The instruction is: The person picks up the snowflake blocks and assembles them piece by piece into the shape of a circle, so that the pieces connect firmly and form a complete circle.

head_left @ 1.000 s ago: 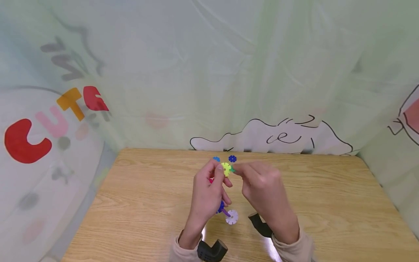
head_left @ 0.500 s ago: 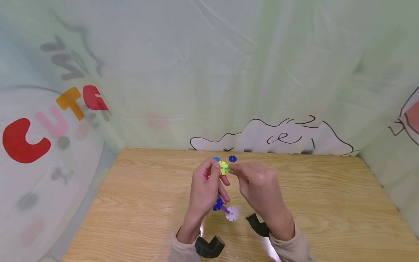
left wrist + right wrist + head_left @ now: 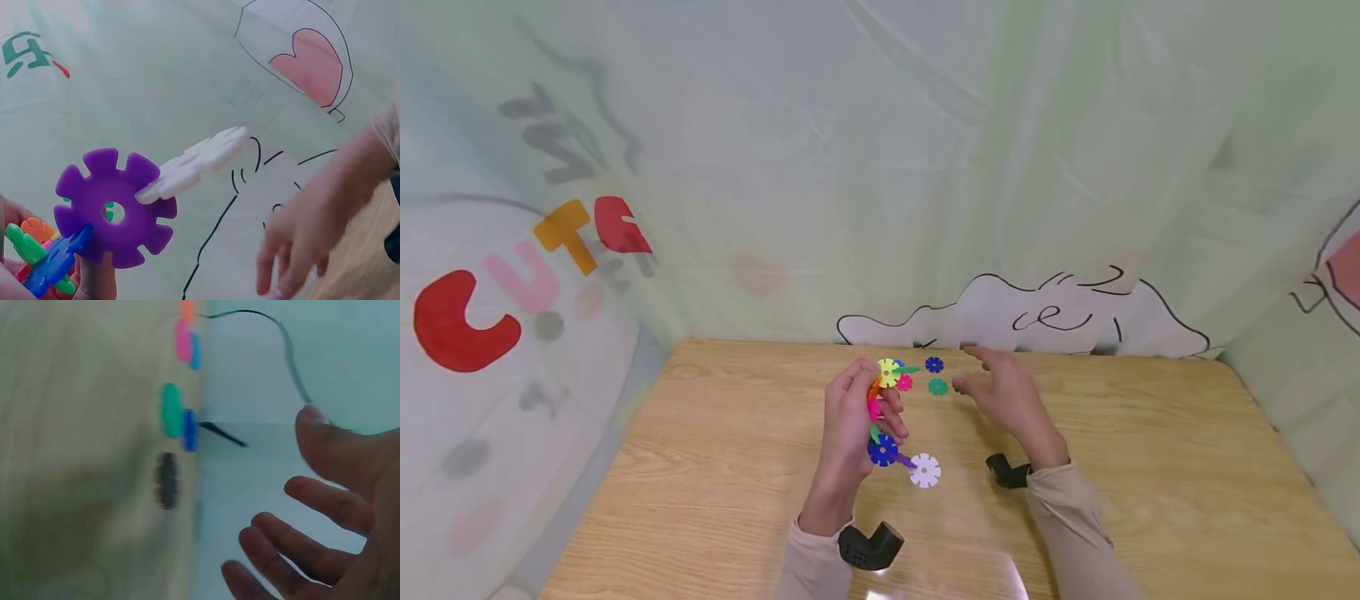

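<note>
My left hand (image 3: pixel 848 417) pinches a chain of interlocking notched plastic discs near its top end. A yellow disc (image 3: pixel 888 373) with a green one (image 3: pixel 908 369) slotted into it sticks out above the fingers. Orange, pink and green discs run along the palm to a dark blue disc (image 3: pixel 882 450). A purple disc (image 3: pixel 115 181) and a white disc (image 3: pixel 194 165) form the lower end. My right hand (image 3: pixel 1011 396) holds nothing, its fingers spread and loosely bent above the table. Close to its fingertips lies a dark disc (image 3: pixel 167 481), blurred in the right wrist view.
Loose discs lie toward the table's back edge: green (image 3: pixel 937 387), blue (image 3: pixel 934 365), pink (image 3: pixel 905 382) and light blue (image 3: pixel 899 364), partly hidden. The wooden table (image 3: pixel 715 467) ends at a printed cloth (image 3: pixel 760 208) behind and at the sides.
My right hand has let go of the green disc, which stays in the yellow one, and has moved away to the right. The left hand has shifted slightly left with the chain.
</note>
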`<move>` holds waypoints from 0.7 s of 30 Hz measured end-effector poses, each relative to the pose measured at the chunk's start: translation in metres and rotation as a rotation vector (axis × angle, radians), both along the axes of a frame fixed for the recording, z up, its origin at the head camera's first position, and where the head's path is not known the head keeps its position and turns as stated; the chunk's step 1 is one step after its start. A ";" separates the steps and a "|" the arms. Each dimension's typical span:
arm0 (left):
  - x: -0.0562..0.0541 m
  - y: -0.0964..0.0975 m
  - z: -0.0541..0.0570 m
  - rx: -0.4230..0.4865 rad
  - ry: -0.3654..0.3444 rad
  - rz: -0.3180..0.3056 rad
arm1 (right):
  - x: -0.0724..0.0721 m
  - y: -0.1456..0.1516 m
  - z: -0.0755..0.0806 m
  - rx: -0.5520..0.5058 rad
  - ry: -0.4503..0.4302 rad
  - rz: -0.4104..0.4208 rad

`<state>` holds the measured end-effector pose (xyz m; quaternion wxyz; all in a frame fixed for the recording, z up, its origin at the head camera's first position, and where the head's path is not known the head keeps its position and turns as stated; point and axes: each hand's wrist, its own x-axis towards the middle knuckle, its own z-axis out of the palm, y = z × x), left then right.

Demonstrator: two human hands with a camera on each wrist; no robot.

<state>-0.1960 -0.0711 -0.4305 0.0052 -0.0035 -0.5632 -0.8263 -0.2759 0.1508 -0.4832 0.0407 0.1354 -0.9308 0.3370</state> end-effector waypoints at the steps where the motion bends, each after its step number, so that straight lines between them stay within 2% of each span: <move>1: 0.000 -0.001 -0.001 0.009 0.003 -0.002 | -0.004 0.000 -0.009 0.028 -0.025 0.000; 5: -0.001 -0.003 -0.002 0.024 0.020 -0.011 | -0.011 -0.002 -0.038 0.079 -0.067 0.000; 9: -0.001 -0.003 -0.001 0.025 0.034 -0.020 | -0.013 -0.003 -0.051 0.091 -0.051 -0.008; 13: -0.001 -0.002 -0.001 0.025 0.037 -0.027 | -0.016 -0.002 -0.054 0.096 -0.068 -0.008; 18: 0.000 -0.002 -0.001 0.013 0.030 -0.023 | -0.017 0.002 -0.052 0.062 -0.201 -0.051; 21: 0.000 -0.003 -0.001 0.012 0.029 -0.020 | -0.015 0.006 -0.048 0.037 -0.240 -0.064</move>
